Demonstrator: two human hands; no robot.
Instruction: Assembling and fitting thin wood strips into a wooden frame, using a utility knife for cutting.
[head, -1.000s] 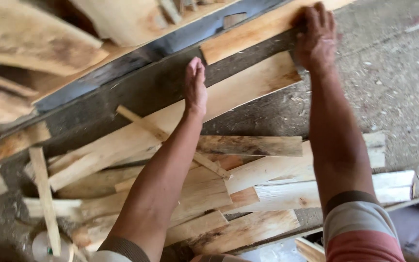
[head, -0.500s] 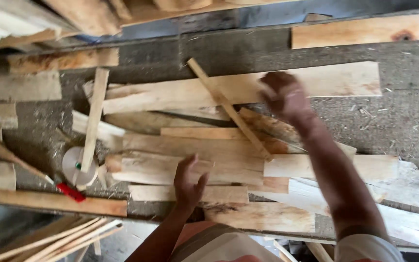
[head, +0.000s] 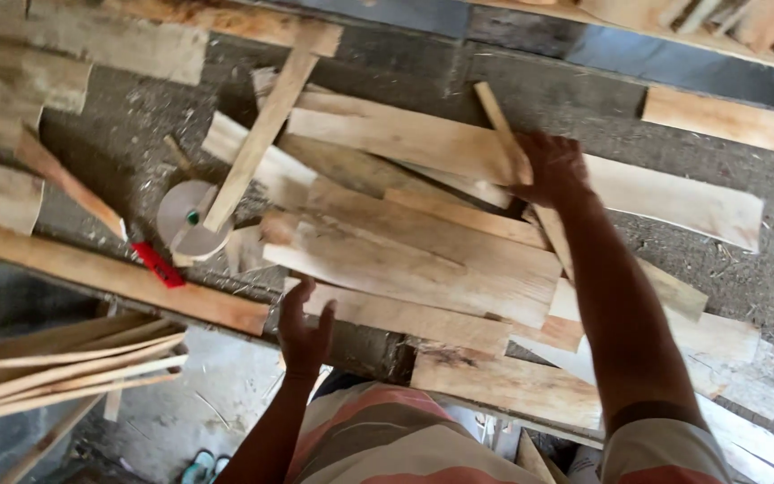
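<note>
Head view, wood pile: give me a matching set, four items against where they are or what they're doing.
Items:
1. right hand
2. left hand
3. round disc
4. red piece

States:
A. lies under the lower end of a thin upright slat
B. closed on a thin stick atop the planks
C. open, fingers spread, at the near edge of the bench
D. rests on a long plank at the bench's front edge

Pairs: 1-B, 2-C, 3-A, 4-D
</note>
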